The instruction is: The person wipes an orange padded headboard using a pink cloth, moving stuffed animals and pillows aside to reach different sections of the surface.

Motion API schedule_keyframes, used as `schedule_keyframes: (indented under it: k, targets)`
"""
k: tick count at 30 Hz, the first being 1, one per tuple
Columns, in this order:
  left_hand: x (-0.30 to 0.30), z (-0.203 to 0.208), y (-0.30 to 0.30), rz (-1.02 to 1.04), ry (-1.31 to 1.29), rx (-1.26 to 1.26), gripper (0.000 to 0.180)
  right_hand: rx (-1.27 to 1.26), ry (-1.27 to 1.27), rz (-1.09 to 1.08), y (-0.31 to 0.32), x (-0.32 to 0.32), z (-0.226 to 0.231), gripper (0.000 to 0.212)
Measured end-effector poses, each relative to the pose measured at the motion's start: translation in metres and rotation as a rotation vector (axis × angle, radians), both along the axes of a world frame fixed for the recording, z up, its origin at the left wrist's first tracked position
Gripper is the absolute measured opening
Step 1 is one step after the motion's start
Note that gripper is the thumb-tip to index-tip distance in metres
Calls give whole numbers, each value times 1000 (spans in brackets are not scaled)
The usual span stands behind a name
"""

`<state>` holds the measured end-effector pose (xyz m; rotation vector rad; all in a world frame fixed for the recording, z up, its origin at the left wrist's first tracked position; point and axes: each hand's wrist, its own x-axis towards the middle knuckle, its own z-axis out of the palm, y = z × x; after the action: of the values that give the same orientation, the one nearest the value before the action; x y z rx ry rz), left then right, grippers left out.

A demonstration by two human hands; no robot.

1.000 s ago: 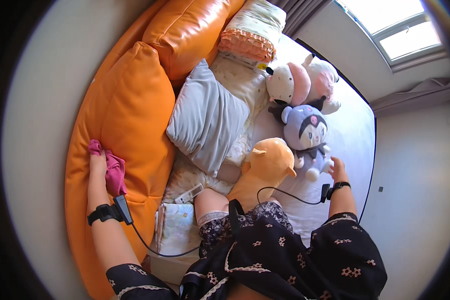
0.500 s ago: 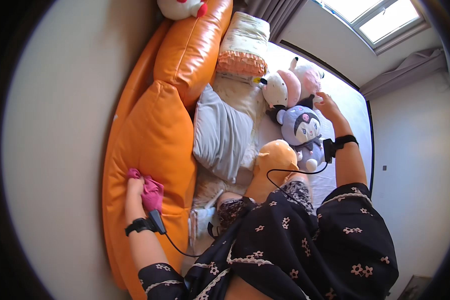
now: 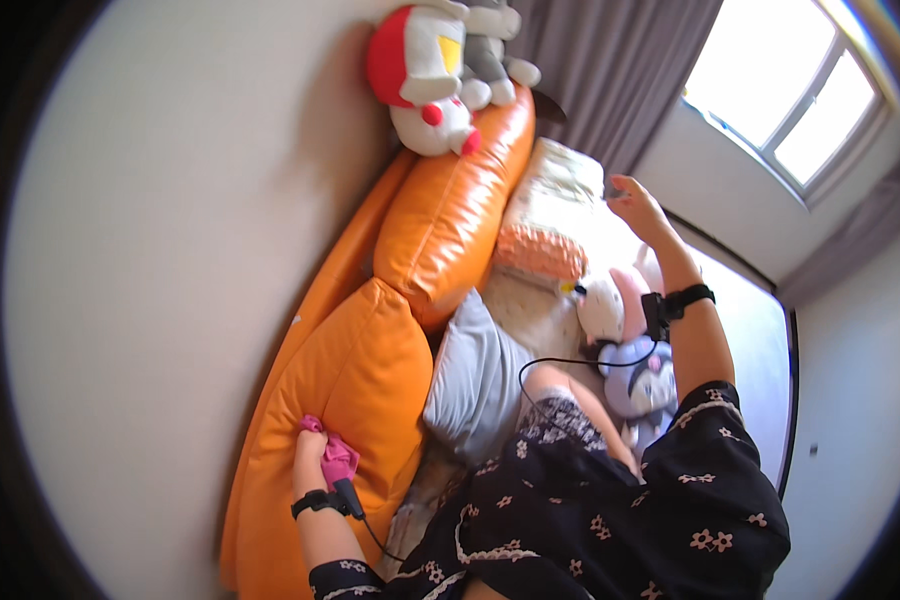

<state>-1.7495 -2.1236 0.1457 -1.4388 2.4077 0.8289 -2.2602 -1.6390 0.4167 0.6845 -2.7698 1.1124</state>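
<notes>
Head view of a person at work on a bed (image 3: pixel 745 340), seen from above. The left hand (image 3: pixel 313 446) grasps a bunched pink cloth (image 3: pixel 339 460), which lies against the smooth face of the nearer orange cushion (image 3: pixel 365 365), toward its outer edge. The right hand (image 3: pixel 638 207) is released and raised, its fingers loosely bent; it appears just beside a folded quilt (image 3: pixel 550 195) with a peach ruffled border, though whether the two touch cannot be told.

The farther orange cushion (image 3: pixel 455 215) adjoins the nearer one end to end, both along the wall (image 3: pixel 190 270). At its far end sit a red-and-white plush toy (image 3: pixel 402 60) and a grey-and-white plush toy (image 3: pixel 485 60). A grey pillow (image 3: pixel 475 380) leans beside the nearer cushion. Right of it lie a pink-and-white plush toy (image 3: pixel 605 300) and a purple plush doll (image 3: pixel 635 385), each partly hidden by the right forearm or sleeve. Each wrist bears a black strap with a small device; a black cable (image 3: pixel 590 362) runs from the right one. A grey curtain (image 3: pixel 600 70) hangs beside the bright window (image 3: pixel 770 75).
</notes>
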Motion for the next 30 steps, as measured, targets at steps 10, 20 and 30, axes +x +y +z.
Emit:
schedule_keyframes:
  k: [10,20,30]
  targets:
    - [63,-55,12,563,131,-245,30,-215,-302,395,-319,-154,31,79]
    - [-140,160,109,546,710,-266,29,-961,-232,648,-240,-229,131,17]
    - [-497,-14,110,194,466,54,34,-513,241,-122,216,-253,156,42]
